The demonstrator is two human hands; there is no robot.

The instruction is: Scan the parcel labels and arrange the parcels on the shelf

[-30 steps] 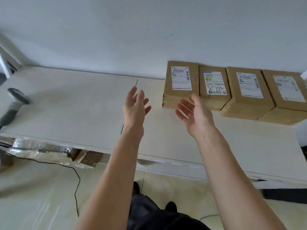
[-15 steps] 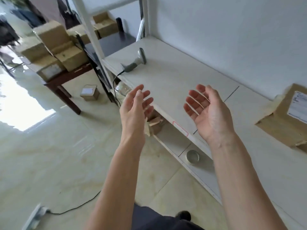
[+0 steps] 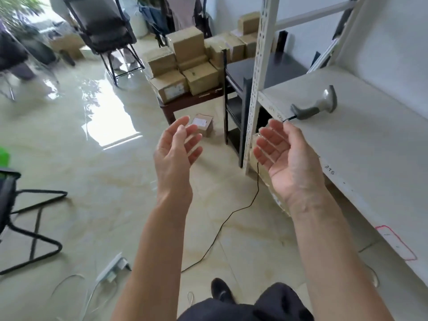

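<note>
Left hand (image 3: 176, 151) and right hand (image 3: 287, 158) spread, empty, palms facing; scanner (image 3: 315, 105) lies on shelf (image 3: 370, 144); parcels (image 3: 185, 66) stacked beyond.

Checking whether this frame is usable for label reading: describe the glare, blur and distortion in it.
Head view: strong window glare washes out the glossy floor; wide-angle distortion bends the shelf post; the stacked parcels are soft, their labels unreadable; the left hand, right hand and scanner are fairly sharp.

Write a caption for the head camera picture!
Empty hands, left and right, open between stacked parcels and shelf.
</note>
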